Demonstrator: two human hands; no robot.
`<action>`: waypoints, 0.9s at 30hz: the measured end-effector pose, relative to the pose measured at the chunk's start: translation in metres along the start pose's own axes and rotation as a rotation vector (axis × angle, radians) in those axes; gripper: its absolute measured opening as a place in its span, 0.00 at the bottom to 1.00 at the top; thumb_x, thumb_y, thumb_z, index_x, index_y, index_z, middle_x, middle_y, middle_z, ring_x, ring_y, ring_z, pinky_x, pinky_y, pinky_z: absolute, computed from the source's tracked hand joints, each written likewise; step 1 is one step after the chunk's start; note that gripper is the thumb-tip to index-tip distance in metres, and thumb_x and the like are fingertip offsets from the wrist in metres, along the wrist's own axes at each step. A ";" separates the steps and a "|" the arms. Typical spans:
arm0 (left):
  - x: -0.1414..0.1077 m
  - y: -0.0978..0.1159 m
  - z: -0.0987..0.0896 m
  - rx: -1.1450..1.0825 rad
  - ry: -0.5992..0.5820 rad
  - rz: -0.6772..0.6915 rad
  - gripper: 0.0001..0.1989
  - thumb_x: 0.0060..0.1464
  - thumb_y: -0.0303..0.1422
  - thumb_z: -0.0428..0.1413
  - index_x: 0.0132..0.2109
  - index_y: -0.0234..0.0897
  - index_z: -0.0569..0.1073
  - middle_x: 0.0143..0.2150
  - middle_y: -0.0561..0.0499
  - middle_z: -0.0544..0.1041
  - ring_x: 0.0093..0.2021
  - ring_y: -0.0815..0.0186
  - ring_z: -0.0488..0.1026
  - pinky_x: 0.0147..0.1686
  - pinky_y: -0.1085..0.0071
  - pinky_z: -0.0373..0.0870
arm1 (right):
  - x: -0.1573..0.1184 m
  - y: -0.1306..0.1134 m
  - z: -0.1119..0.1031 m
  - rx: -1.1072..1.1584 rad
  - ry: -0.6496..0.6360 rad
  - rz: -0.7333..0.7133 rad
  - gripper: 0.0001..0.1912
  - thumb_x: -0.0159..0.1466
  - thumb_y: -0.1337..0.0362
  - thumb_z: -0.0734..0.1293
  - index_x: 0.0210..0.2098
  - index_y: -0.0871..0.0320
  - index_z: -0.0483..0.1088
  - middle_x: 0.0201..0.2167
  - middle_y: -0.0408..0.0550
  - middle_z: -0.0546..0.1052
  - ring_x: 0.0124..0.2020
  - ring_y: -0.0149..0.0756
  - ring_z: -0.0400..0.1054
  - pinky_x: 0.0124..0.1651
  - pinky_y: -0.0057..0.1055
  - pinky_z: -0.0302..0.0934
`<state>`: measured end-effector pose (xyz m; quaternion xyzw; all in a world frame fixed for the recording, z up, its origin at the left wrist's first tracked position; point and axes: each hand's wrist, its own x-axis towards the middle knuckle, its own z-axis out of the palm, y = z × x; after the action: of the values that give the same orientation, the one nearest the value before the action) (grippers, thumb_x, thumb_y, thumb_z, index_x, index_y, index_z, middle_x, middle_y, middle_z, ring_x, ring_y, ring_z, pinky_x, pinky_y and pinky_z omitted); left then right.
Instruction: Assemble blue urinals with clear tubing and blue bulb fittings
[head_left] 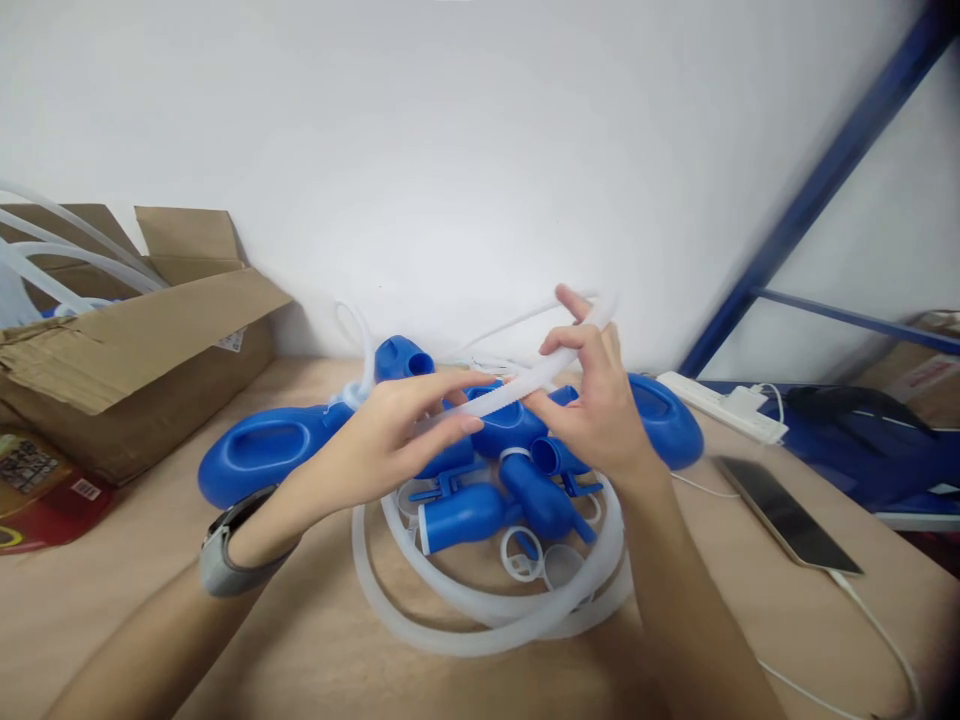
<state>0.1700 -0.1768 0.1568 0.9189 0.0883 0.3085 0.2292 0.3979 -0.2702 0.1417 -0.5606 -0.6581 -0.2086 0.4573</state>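
A translucent white corrugated hose [499, 397] slants up to the right between my hands, above a pile of blue plastic parts. My left hand [409, 425] pinches its lower left part between thumb and fingers. Further up, my right hand [596, 400] has its fingers wrapped round the hose, the index finger raised. Below, more of the hose [465, 640] loops on the table around blue bottle-shaped pieces [465, 515] and clear rings [522, 553]. Blue containers with handle holes lie at the left [259, 450] and the right [675, 425] of the pile.
An open cardboard box [150, 370] with hoses inside stands at the left, beside a red and yellow package [45, 500]. On the right are a white power strip [724, 405], a phone [787, 515] on a cable and a blue metal frame [810, 200].
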 end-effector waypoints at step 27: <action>0.000 -0.096 0.010 0.395 -0.476 -0.240 0.19 0.60 0.35 0.62 0.57 0.38 0.74 0.59 0.39 0.78 0.58 0.46 0.77 0.56 0.52 0.73 | 0.001 0.064 0.017 -0.327 -0.375 -0.170 0.22 0.79 0.52 0.55 0.56 0.55 0.76 0.41 0.53 0.80 0.45 0.48 0.72 0.50 0.46 0.62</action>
<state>0.1742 -0.0965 0.1040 0.9750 0.1980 0.0330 0.0954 0.4510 -0.2382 0.1188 -0.5984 -0.7338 -0.2424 0.2115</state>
